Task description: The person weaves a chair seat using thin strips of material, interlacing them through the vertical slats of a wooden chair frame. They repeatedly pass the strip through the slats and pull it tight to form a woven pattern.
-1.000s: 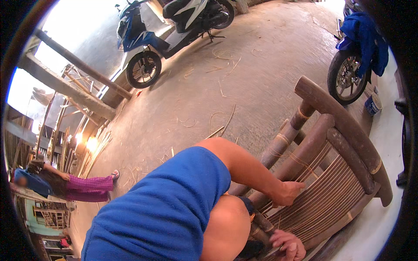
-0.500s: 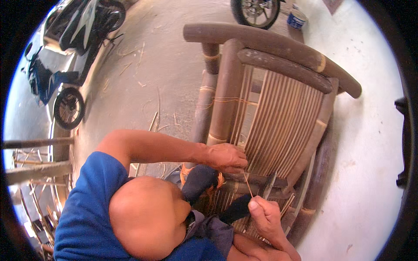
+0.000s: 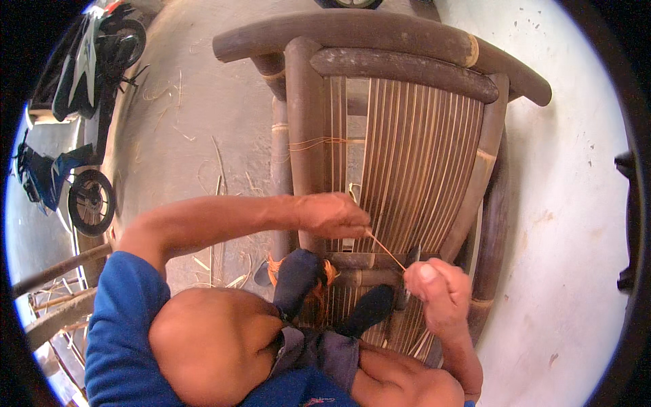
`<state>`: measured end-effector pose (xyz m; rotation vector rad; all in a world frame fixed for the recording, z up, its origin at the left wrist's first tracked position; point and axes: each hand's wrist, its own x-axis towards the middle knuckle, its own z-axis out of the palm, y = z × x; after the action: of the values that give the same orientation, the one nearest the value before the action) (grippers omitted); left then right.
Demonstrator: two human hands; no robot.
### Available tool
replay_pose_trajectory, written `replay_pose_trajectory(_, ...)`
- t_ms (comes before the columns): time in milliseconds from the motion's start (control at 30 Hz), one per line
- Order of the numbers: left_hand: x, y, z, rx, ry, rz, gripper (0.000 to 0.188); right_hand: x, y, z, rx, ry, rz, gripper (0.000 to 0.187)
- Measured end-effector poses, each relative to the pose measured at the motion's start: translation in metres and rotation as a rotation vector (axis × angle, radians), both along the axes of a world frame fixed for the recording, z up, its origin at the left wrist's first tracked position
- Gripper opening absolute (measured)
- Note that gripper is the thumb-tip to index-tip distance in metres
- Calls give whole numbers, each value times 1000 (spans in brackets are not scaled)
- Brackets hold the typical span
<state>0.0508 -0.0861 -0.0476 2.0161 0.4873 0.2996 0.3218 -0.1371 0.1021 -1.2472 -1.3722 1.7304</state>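
Observation:
A thin orange-brown strand (image 3: pixel 386 251) is stretched taut between my two hands, over the lower slats of a dark bamboo chair frame (image 3: pixel 400 62). My left hand (image 3: pixel 336 215) is closed on the strand's upper end, in front of the slatted panel (image 3: pixel 424 156). Lower and to the right, my right hand (image 3: pixel 441 288) grips the other end in a fist with its thumb on top. A grey blade-like piece (image 3: pixel 412 256) shows beside the right fist, partly hidden by it. Another thin orange strand (image 3: pixel 319 141) loops around the left post, across the gap between slats.
My feet in dark socks (image 3: pixel 298 281) are by the lower slats. Motorbikes (image 3: pixel 91 200) stand at the far left, with bamboo poles (image 3: pixel 64 271) below them. Thin offcuts (image 3: pixel 218 166) litter the floor. A white wall (image 3: pixel 549 237) rises close on the right.
The view has shifted, so the chair appears farther left and higher. My right hand has risen relative to the chair, and the strand now slants more flatly between both hands.

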Motion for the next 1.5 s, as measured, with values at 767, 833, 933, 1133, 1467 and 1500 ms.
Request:
replay_pose_trajectory(767, -38, 39, 23, 970, 518, -99, 60, -37, -82, -175, -146, -301, -49, 47)
replay_pose_trajectory(833, -38, 40, 23, 1035, 506, -105, 55, -42, -84, -172, -129, -253, -68, 46)
replay_pose_trajectory(933, -39, 40, 21, 1064, 390, -52, 45, -55, -87, -174, -90, -249, -110, 45)
replay_pose_trajectory(1133, -38, 43, 20, 1025, 402, -50, 35, -65, -75, -177, -124, -332, -10, 43)
replay_pose_trajectory(1467, -15, 50, 17, 905, 546, -176, 21, 12, -25, -85, 146, -108, -273, 40)
replay_pose_trajectory(1500, -14, 50, 18, 913, 537, -191, 24, 22, -20, -74, 234, -39, -380, 38)
